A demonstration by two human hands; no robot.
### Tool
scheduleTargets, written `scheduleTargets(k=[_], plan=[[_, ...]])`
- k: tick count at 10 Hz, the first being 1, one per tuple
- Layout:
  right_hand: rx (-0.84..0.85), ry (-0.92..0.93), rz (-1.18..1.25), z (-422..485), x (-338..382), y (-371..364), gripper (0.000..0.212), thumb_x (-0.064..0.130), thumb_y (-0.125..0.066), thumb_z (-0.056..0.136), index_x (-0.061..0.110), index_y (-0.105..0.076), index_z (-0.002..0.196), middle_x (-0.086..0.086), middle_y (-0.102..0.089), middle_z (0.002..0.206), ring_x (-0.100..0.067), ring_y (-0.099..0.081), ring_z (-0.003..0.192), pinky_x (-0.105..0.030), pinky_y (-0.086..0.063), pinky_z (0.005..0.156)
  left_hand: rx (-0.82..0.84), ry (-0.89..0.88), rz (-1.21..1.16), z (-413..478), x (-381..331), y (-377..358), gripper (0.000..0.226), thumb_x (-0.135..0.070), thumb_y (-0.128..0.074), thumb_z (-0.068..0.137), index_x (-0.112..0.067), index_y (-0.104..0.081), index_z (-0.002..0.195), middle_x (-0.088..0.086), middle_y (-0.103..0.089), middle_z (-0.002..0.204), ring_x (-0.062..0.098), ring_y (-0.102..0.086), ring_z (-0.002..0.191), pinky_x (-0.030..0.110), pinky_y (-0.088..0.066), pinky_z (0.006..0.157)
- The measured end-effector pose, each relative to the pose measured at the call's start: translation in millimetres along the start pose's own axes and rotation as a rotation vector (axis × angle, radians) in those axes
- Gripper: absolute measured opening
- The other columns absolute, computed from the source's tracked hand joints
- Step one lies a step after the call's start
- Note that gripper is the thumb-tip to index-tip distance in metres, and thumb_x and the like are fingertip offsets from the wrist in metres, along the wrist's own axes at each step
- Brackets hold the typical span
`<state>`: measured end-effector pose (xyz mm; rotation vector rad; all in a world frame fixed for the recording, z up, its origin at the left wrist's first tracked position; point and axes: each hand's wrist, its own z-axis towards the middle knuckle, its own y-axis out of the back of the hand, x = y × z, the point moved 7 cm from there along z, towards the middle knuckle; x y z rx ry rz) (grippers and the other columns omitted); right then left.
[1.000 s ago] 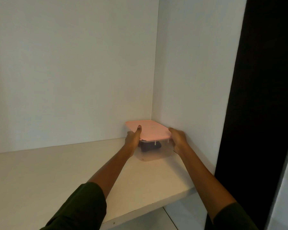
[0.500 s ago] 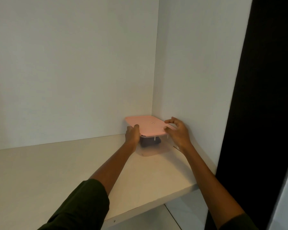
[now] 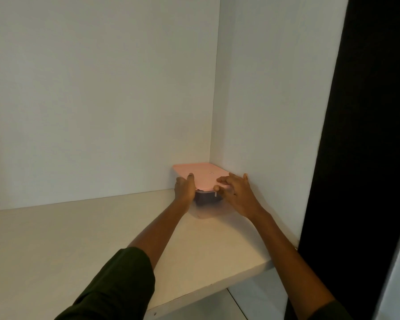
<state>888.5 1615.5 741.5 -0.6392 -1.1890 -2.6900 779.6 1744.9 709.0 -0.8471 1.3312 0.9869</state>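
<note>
A clear plastic container (image 3: 207, 207) with a pink lid (image 3: 200, 175) and something dark inside stands in the back right corner of a white shelf (image 3: 102, 232). My left hand (image 3: 184, 189) grips the container's left side, thumb on the lid's edge. My right hand (image 3: 237, 194) is at its right front corner, fingers spread and loosely touching the lid's edge, not wrapped round it.
The shelf's white back wall (image 3: 102, 100) and right side wall (image 3: 275, 112) hem the container in. A dark vertical panel (image 3: 367, 135) stands at the right. The shelf's front edge (image 3: 206, 289) runs below my forearms.
The container slid deeper into the corner. My right hand let go of its right side and opened, fingers now spread over the lid's corner. My left hand kept its grip.
</note>
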Motion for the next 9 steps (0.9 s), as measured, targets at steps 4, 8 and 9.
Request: scheduleTargets(k=[4,8,9], plan=[[-0.017,0.102,-0.091,-6,-1,0,0.050,0.049,-0.051,0.087,0.017,-0.057,0.124,0.000,-0.059,0.129,-0.018,-0.047,0.126,-0.043,0.004,0.119,0.066,-0.020,0.041,0,0,-2,0.054,-0.044,-0.033,0.098,-0.006,-0.033,0.137,0.016,-0.048,0.136,0.032,-0.047,0.123,0.038,-0.041,0.100],[0.023,0.116,-0.201,-1,7,-1,0.082,0.075,-0.010,0.082,0.020,-0.053,0.124,0.002,-0.052,0.137,-0.019,-0.040,0.134,-0.049,-0.004,0.118,0.023,-0.111,0.349,-10,-14,20,0.077,-0.055,-0.019,0.095,-0.005,0.000,0.151,0.013,-0.003,0.160,0.034,-0.009,0.147,0.048,-0.010,0.119],[0.003,0.102,-0.168,5,21,-3,0.064,0.061,-0.023,0.089,0.018,-0.052,0.128,-0.001,-0.046,0.145,-0.021,-0.034,0.139,-0.046,-0.003,0.119,-0.069,-0.164,0.351,-15,-23,37,0.078,-0.053,-0.020,0.096,-0.002,0.002,0.150,0.015,0.000,0.160,0.031,-0.002,0.148,0.045,0.000,0.119]])
